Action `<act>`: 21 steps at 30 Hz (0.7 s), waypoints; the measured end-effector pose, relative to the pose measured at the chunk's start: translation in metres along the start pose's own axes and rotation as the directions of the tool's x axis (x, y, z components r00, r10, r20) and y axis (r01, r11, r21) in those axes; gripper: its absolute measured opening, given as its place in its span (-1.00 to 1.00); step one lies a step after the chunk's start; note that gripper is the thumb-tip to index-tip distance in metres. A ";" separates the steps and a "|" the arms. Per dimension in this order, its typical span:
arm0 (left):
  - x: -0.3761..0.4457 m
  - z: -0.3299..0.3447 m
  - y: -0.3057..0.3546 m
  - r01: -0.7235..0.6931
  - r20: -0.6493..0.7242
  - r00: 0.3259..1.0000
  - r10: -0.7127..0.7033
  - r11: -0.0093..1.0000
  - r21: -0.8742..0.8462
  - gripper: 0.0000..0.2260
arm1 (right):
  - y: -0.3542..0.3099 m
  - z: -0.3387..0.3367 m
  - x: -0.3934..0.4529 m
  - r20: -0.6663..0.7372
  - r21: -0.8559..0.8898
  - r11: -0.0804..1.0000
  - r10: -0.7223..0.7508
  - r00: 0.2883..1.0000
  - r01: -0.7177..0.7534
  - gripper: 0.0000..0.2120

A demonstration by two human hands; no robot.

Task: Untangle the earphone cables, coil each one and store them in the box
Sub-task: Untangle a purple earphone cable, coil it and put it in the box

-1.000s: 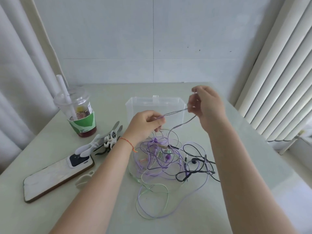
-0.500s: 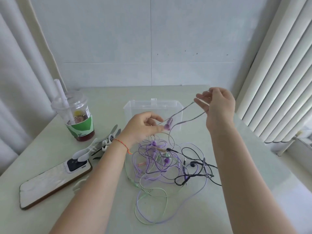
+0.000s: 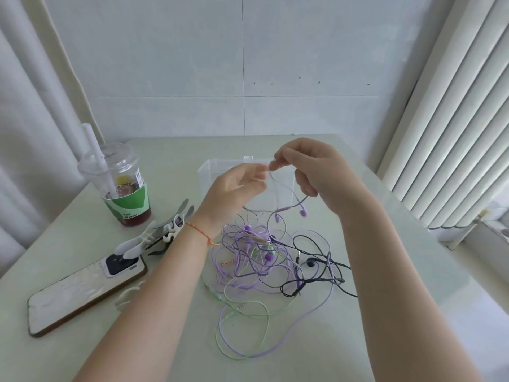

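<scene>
Clear plastic box (image 3: pixel 205 175) behind hands, contents unseen; right grip (image 3: pixel 316 172) pinching purple earphone cable (image 3: pixel 286 208); left grip (image 3: pixel 237 188) loose.

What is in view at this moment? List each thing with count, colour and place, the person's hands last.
Earphone cables: a tangle, purple, light green and black, mid-table; one purple strand lifted.
Box: one, clear plastic, behind the tangle.
Drink cup: one, clear with green sleeve and white straw, far left.
Phone: one, white back, near left.
Clips: several, white and dark, between cup and phone.
Table: one, pale green.
Left hand: fingertips at the lifted purple strand, red thread at wrist.
Right hand: pinches the same strand.
</scene>
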State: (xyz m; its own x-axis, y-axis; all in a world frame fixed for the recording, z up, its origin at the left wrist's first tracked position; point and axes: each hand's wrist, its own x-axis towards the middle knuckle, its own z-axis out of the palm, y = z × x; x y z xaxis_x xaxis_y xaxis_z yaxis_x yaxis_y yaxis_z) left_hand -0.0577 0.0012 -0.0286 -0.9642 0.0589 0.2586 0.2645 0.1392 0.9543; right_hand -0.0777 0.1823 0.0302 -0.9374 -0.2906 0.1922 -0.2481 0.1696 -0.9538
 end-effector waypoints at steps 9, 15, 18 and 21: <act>0.001 0.005 0.002 0.004 -0.261 0.964 -0.043 0.989 -0.148 -0.77 | 0.003 -0.003 0.001 0.015 -0.292 0.956 -0.025 1.000 0.029 -0.93; 0.010 -0.012 0.001 -0.043 -0.415 0.874 -0.253 0.811 -0.584 -0.71 | 0.018 -0.010 0.011 -0.151 -0.470 0.882 -0.044 0.988 -0.033 -0.83; 0.011 -0.027 -0.004 0.089 -0.311 0.887 -0.340 0.789 -0.608 -0.67 | 0.021 -0.014 0.012 -0.225 -0.388 0.912 0.044 0.973 -0.131 -0.78; 0.007 -0.025 -0.002 0.268 -0.132 0.920 -0.370 0.836 -0.478 -0.74 | 0.015 -0.010 0.009 -0.189 -0.438 0.875 0.132 0.973 -0.204 -0.67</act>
State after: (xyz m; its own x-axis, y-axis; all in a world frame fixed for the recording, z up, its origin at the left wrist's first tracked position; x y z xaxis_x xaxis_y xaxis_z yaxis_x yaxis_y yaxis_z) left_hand -0.0657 -0.0234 -0.0247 -0.9872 -0.1278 -0.0955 -0.0468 -0.3406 0.9390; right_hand -0.0924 0.1920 0.0199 -0.9911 -0.0828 0.1043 -0.1332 0.6203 -0.7730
